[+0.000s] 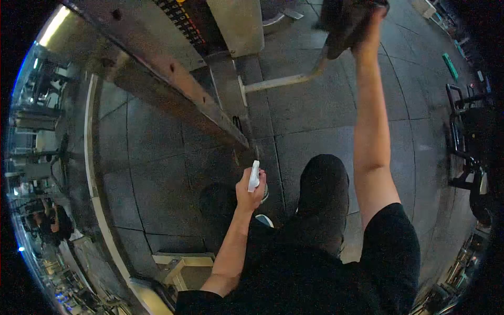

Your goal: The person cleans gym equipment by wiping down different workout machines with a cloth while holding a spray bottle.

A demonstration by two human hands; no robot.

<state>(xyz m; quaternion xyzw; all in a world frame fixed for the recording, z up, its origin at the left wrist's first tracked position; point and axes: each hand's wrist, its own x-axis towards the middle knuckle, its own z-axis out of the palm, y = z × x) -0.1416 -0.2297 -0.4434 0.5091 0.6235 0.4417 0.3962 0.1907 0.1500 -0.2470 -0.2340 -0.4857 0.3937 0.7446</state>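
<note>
My left hand (pixel 249 195) is closed around a white spray-bottle-like object (pixel 254 177), held in front of my knees near the lower end of a slanted metal beam (pixel 194 105). At the top right my right arm is stretched far out, and my right hand (pixel 374 23) is against a dark pad (pixel 344 23) on a gym machine. What my right hand's fingers hold there is blurred and partly hidden. A curved pale metal bar (pixel 283 82) runs below that pad.
The machine's weight stack (pixel 181 21) stands at the top left. A pale frame rail (pixel 94 157) runs along the left floor. A person (pixel 52 220) is at the far left. Dark equipment (pixel 464 142) and a green object (pixel 450 66) lie at the right.
</note>
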